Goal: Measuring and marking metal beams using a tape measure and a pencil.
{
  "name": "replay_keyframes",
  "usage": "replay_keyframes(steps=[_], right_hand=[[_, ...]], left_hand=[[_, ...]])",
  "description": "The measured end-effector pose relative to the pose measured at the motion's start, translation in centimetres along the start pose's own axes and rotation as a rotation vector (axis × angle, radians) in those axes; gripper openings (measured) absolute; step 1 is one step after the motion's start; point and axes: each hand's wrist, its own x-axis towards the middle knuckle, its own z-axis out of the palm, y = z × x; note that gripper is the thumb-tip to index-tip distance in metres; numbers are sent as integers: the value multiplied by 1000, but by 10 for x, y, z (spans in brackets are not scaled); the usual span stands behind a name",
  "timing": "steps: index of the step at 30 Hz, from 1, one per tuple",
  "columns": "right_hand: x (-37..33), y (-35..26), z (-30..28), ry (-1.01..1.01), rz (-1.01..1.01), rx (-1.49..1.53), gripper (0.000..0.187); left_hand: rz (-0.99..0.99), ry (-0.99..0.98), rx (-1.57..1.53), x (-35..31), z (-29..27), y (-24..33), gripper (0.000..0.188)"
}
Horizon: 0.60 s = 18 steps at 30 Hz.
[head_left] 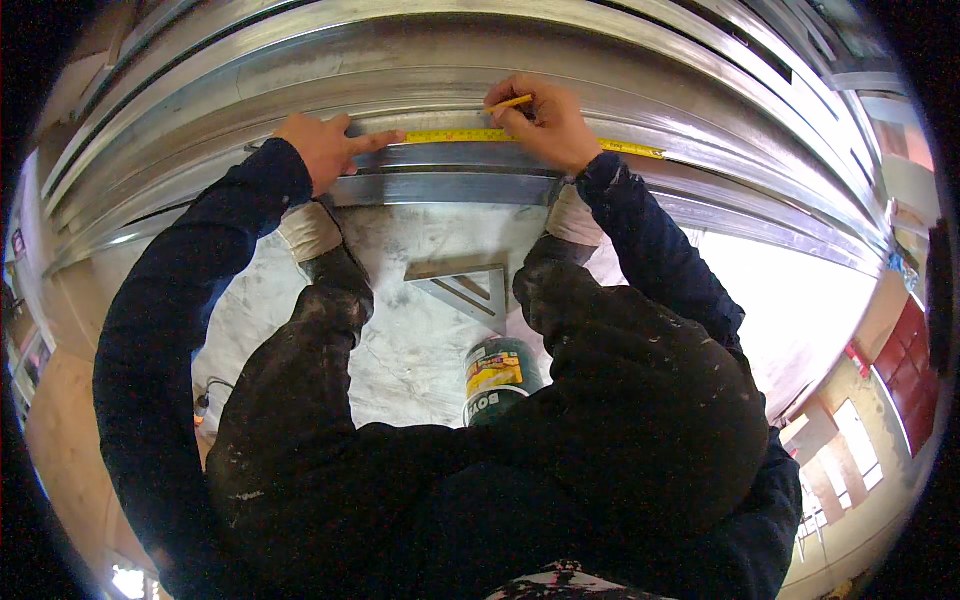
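Observation:
A yellow tape measure blade (pixel 450 136) lies stretched from left to right along the long silvery metal profiles (pixel 430 187) in front of me. My left hand (pixel 325 147) is at its left end, index finger stretched out and pressing the blade to the metal; the tape's case does not show. In my right hand (pixel 548 122) a short yellow pencil (pixel 515 103) is pinched between thumb and fingers, its tip pointing left just above the blade. That hand covers part of the tape, which comes out again to its right.
More long metal profiles (pixel 420 50) run in parallel across the far side. Between my feet, a triangular metal square (pixel 465 290) lies on the whitish floor (pixel 390 370). A dark green bucket (pixel 500 372) with a yellow label stands below me, near my right leg.

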Motion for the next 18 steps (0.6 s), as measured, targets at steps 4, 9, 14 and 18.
replay_keyframes(steps=[4, 9, 14, 18], right_hand=[[-6, 7, 6, -47, -38, -107, 12], [-5, 6, 7, -21, -76, -227, 13], [-6, 3, 9, -28, -75, -261, 12], [-5, 2, 9, -35, -70, -247, 12]], left_hand=[[-2, -20, 1, -2, -8, 1, 70], [-16, -62, 12, -1, -10, 3, 71], [10, -7, 32, -2, -6, 2, 71], [10, -13, 43, -3, -7, 2, 71]])
